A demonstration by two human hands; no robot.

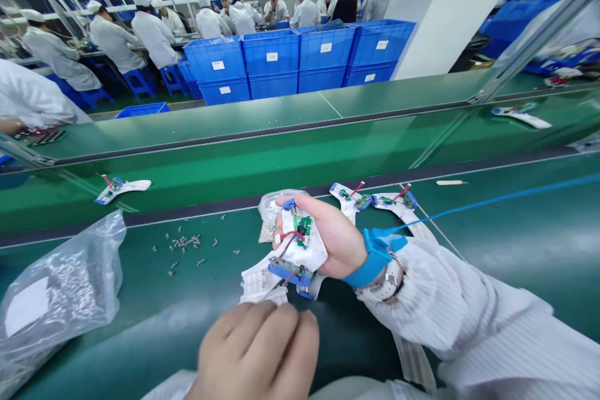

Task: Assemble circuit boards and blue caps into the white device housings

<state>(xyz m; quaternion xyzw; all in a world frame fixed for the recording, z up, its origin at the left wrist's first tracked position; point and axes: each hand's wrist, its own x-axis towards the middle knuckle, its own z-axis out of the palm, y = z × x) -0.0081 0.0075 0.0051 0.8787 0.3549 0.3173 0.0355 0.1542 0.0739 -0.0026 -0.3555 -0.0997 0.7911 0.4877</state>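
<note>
My right hand (335,234), with a blue wrist strap (372,259) and a watch, is closed around a white plastic housing (316,250). A small green circuit board (304,231), red and dark wires and blue end pieces show on it. My left hand (260,350) is curled into a fist just below the housing, knuckles up; whatever its fingers hold is hidden. A ribbed white plastic part (255,278) lies between the two hands. Behind my right hand is a small clear bag (281,200), partly covered by the fingers.
Loose screws (185,242) lie scattered left, near a large clear bag of small metal parts (75,287). Two similar white housings (347,197) lie behind my right wrist. Others sit on the green conveyor belt (244,165). A blue cord (506,200) runs right. Co-workers and blue crates (272,65) are beyond.
</note>
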